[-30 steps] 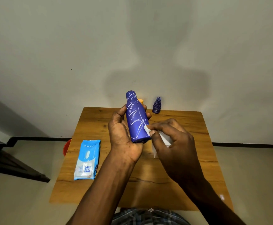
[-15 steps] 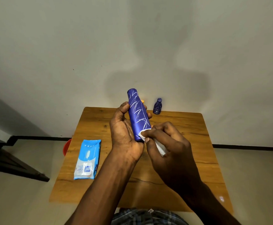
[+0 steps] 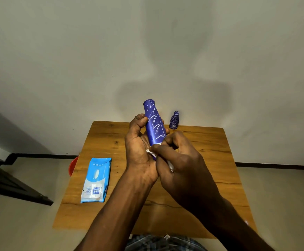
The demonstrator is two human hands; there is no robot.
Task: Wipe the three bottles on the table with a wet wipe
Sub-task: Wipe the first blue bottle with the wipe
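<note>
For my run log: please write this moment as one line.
left hand: holds tall blue bottle | right hand: wipes base with wet wipe

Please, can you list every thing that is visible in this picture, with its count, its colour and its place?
Tall blue bottle with white scribble lines: one, blue and white, held up above the table's middle, tilted.
Small dark blue bottle: one, dark blue with pale lines, upright at the table's far edge.
White wet wipe: one, white, pressed at the tall bottle's lower end.
Light blue wet wipe pack: one, blue and white, flat on the table's left side.
Wooden table: one, brown, against the wall.
Red round object: one, red, on the floor left of the table, mostly hidden.
Left hand: one, holds the tall bottle.
Right hand: one, pinches the wipe.
</note>
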